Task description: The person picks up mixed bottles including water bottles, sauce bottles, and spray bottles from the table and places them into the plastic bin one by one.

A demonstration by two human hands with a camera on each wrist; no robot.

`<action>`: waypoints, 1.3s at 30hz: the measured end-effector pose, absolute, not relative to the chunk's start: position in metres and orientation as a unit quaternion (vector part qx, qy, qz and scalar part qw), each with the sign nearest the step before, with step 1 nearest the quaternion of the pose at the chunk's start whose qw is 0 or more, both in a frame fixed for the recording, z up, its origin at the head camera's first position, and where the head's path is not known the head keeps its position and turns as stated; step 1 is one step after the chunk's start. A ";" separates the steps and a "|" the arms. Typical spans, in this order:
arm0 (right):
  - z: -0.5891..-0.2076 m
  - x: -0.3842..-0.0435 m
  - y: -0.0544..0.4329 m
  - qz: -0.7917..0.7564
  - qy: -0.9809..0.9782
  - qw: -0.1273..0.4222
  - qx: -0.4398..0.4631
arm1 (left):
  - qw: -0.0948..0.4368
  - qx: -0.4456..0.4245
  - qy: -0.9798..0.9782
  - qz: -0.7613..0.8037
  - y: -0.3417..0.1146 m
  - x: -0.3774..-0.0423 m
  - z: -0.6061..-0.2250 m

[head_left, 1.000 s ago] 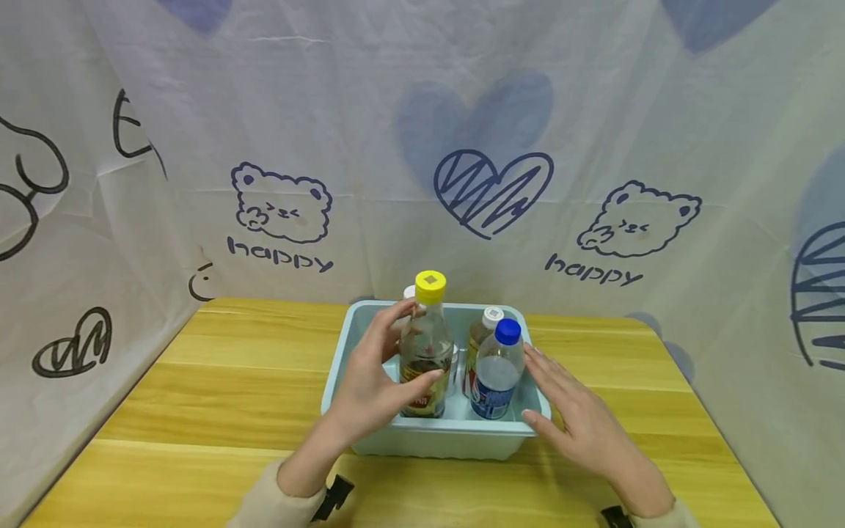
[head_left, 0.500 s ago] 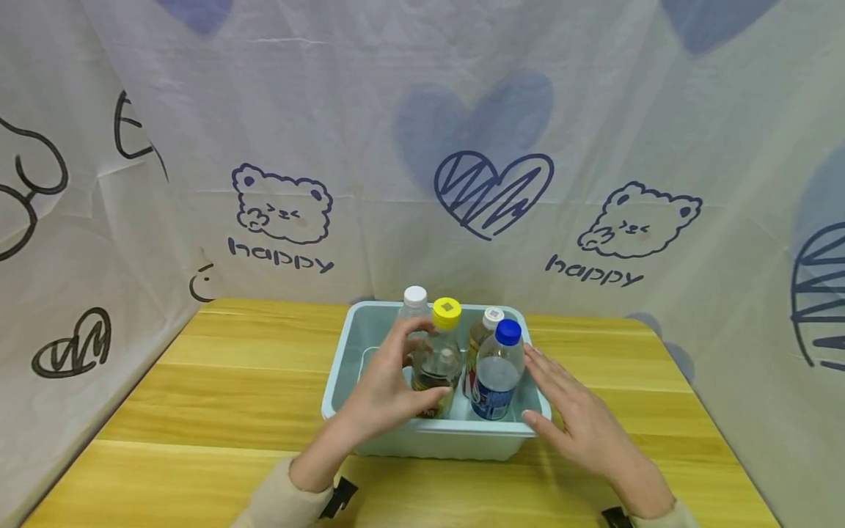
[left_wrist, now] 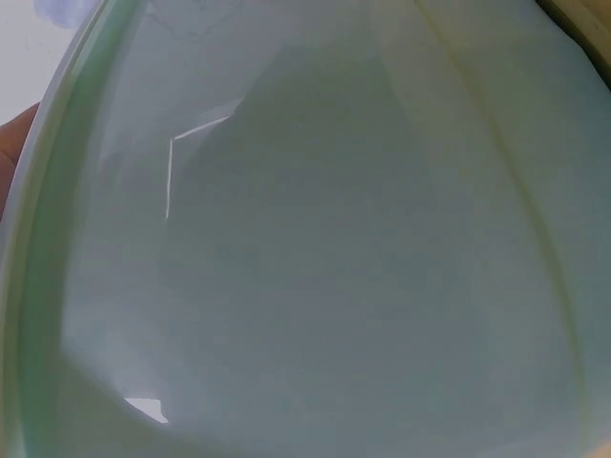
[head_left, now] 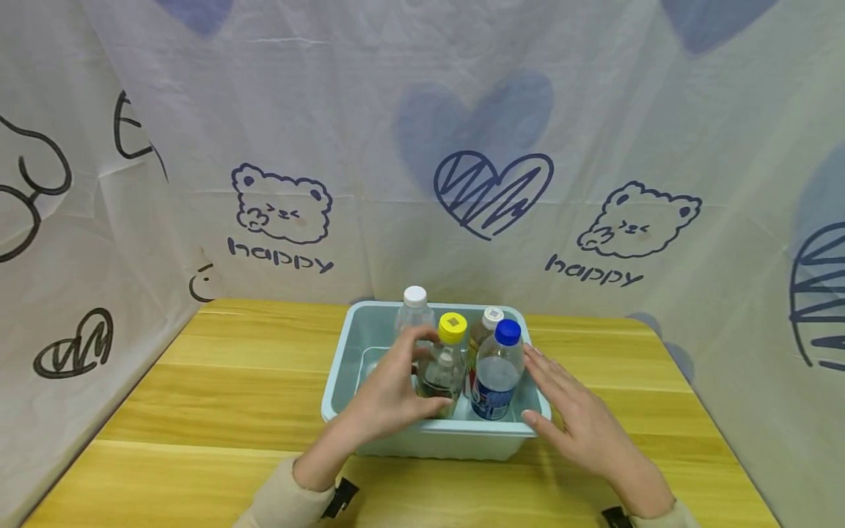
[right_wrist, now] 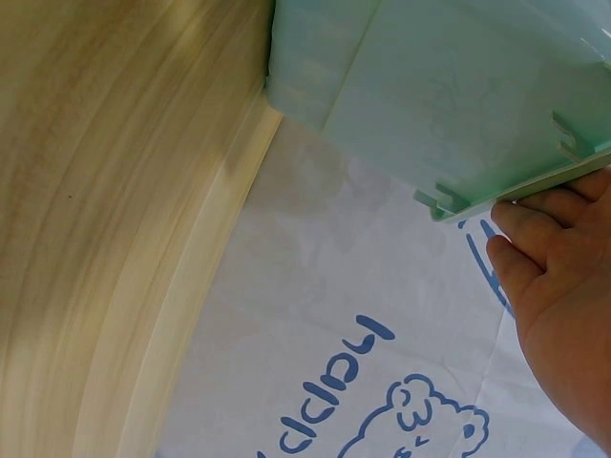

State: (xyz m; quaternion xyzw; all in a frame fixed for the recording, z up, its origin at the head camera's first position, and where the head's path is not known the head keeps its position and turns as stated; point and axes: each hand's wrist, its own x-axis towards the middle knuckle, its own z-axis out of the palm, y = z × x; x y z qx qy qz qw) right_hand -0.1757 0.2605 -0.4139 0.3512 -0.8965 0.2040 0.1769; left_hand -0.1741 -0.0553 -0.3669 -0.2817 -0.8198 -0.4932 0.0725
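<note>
My left hand point(head_left: 392, 389) reaches over the front rim of a pale blue plastic bin point(head_left: 455, 444) and holds a yellow-capped bottle point(head_left: 452, 330) with dark liquid. The thumb lies at the bottle's front and the fingers bend behind its left side; its base is hidden. Along the bin's right rim rests my right hand point(head_left: 581, 414), fingers straight, thumb near the front corner. In the right wrist view those fingers point(right_wrist: 530, 229) touch the rim. The left wrist view is filled by the bin's outer wall point(left_wrist: 334, 239), with a sliver of hand at the left edge.
Also upright in the bin are a clear white-capped bottle point(head_left: 415, 297) at back left, a brownish white-capped bottle point(head_left: 493, 317) and a blue-capped bottle point(head_left: 496, 374) at right. The bin stands on a wooden table point(head_left: 231, 411) before a printed cloth point(head_left: 396, 147).
The yellow-capped bottle has gone down deeper into the bin and slightly right, with my left hand following. The clear white-capped bottle behind shows more now. My right hand has stayed put.
</note>
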 end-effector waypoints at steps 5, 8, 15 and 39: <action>-0.414 -0.175 0.260 0.204 -0.899 0.173 0.347 | 0.061 -0.277 -0.826 -0.487 -0.056 -0.174 -0.367; -0.414 -0.175 0.260 0.205 -0.900 0.172 0.345 | 0.055 -0.275 -0.830 -0.482 -0.056 -0.174 -0.367; -0.415 -0.175 0.260 0.201 -0.902 0.171 0.342 | 0.043 -0.278 -0.829 -0.484 -0.055 -0.174 -0.368; -0.417 -0.176 0.256 0.220 -0.900 0.185 0.329 | 0.055 -0.290 -0.857 -0.423 -0.062 -0.174 -0.370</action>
